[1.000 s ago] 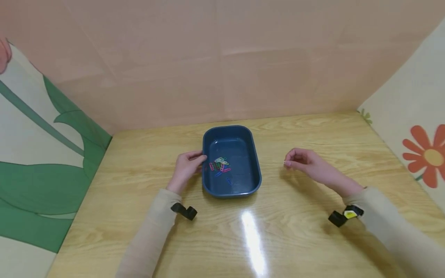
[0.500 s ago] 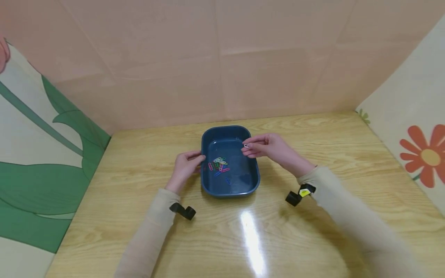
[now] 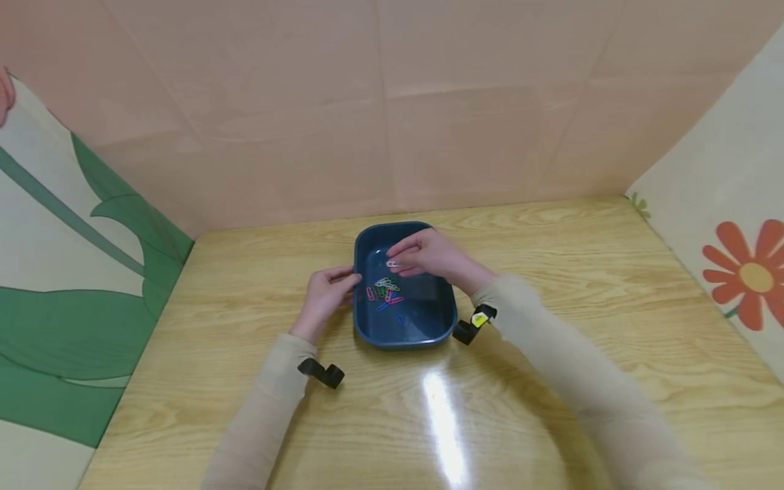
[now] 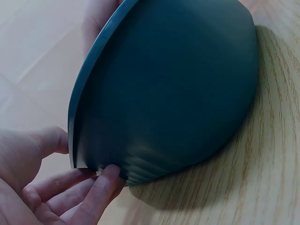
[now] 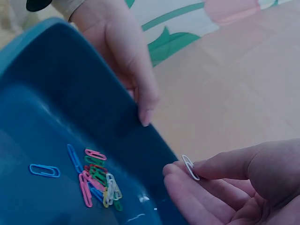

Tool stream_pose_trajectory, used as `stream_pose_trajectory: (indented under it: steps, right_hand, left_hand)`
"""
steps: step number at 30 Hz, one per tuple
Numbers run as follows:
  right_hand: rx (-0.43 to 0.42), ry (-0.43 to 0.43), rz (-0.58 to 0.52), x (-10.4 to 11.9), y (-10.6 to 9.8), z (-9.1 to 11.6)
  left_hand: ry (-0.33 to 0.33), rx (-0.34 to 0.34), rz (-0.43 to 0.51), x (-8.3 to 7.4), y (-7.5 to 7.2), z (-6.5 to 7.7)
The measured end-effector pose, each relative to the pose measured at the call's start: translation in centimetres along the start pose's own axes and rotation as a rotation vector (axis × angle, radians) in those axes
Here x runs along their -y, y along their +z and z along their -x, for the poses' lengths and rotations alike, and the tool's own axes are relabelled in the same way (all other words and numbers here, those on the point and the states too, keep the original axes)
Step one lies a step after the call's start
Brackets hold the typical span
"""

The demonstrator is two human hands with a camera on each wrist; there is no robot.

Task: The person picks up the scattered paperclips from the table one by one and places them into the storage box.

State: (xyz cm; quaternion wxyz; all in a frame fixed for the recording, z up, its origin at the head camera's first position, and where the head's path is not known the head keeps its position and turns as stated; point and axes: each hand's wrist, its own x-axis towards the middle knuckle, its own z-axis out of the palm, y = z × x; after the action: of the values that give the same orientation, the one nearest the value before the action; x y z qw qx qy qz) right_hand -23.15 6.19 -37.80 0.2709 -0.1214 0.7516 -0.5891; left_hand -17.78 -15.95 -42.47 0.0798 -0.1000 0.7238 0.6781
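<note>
A dark blue plastic tray (image 3: 422, 320) rests on the wooden table with a loose pile of coloured paper clips (image 3: 387, 288) inside it. One blue paper clip (image 5: 44, 170) lies apart from the pile. My left hand (image 3: 326, 297) grips the tray's left wall, thumb at the rim and fingers on the outside, as the left wrist view shows. Over the tray's far half is my right hand (image 3: 429, 255), pinching a white paper clip (image 5: 189, 167) between thumb and fingers. In the right wrist view this clip stands out above the fingertips.
The light wooden table (image 3: 245, 286) extends around the tray on all sides. A pink sheet (image 3: 275, 122) rises behind it. Panels printed with leaves (image 3: 55, 327) and a red flower (image 3: 756, 275) flank the left and right.
My right hand has moved left from beside the tray to over its inside, carrying the white paper clip. My left hand keeps its hold on the tray's left wall.
</note>
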Motion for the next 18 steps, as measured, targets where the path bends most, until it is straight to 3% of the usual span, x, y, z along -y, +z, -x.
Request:
stream_pose_trajectory:
  steps: [15, 18]
  right_hand:
    - [-0.004, 0.001, 0.251, -0.74, 0.93, -1.03]
    - [-0.016, -0.005, 0.251, -0.65, 0.71, -0.72]
  left_hand:
    - [0.012, 0.003, 0.004, 0.11, -0.18, 0.06]
    - [0.008, 0.02, 0.036, 0.03, -0.4, 0.11]
